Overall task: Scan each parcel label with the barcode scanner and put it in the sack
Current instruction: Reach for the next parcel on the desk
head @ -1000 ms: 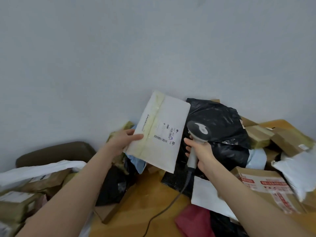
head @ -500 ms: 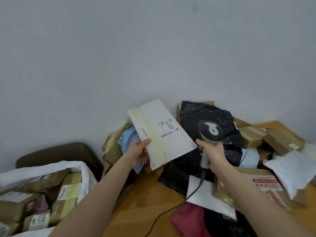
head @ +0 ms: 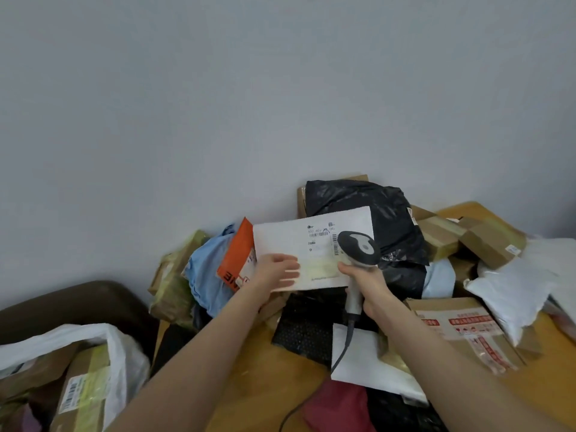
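Gripping the barcode scanner (head: 358, 249) by its handle, my right hand (head: 369, 283) aims the head at the label (head: 321, 234) just beyond; my left hand (head: 274, 272) pinches the white mailer (head: 285, 241) at its near corner, face up for reading. Since earlier the mailer has turned level; the sack (head: 120, 353) waits down-left, apart.

white envelope (head: 282, 241) | grey scanner (head: 358, 249) | black bag (head: 374, 201) | orange packet (head: 238, 257)
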Tool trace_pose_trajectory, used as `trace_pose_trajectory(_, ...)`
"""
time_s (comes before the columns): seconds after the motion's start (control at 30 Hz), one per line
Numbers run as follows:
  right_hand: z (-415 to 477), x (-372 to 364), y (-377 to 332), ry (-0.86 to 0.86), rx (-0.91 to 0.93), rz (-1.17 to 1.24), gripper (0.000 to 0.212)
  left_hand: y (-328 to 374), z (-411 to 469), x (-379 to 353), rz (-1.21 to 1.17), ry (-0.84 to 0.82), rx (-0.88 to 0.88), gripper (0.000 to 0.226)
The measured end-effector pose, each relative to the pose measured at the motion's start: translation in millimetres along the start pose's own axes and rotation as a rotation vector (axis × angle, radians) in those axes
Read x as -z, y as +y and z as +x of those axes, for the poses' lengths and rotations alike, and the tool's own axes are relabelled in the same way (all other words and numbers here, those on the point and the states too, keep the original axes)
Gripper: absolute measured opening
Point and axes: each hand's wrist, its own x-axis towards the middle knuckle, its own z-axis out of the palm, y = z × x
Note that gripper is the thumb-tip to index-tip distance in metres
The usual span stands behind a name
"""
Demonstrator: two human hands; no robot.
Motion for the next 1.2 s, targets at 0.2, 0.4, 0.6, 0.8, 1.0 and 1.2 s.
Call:
trace_pose_trajectory(0.2, 22, -6, 4, 0.053, -0.044, 0.048, 0.016, -12, 55, 49, 0.300, 0.224, 0.062, 0.049)
trace_pose_trajectory(0.4, 37, -10, 7, 0.091, -0.006, -0.002, 0.024, -72, 99, 35, 0.029, 0.101, 0.143, 0.100)
trace_pose_trajectory(0.6, 40, -2, 6, 0.101, -0.020, 0.002, 0.019, -60, 71, 42, 0.067, 0.167, 0.073, 0.065)
trace_pose_trajectory(0.8, 23, 4, 6, 0.056, -0.050, 0.011, 0.030, -53, 41, 44, -0.010, 0.205, -0.062, 0.027)
trace_pose_trajectory(1.0, -42, 2, 16, 0.083, -0.027, -0.037, 0.009, -47, 2, 61, -0.061, 0.256, -0.072, 0.040)
trace_pose_trajectory(1.2, -107, 2, 29, -0.003, 0.022, -0.171, 0.020, -51, -34, 81, -0.129, 0.306, -0.037, 0.033)
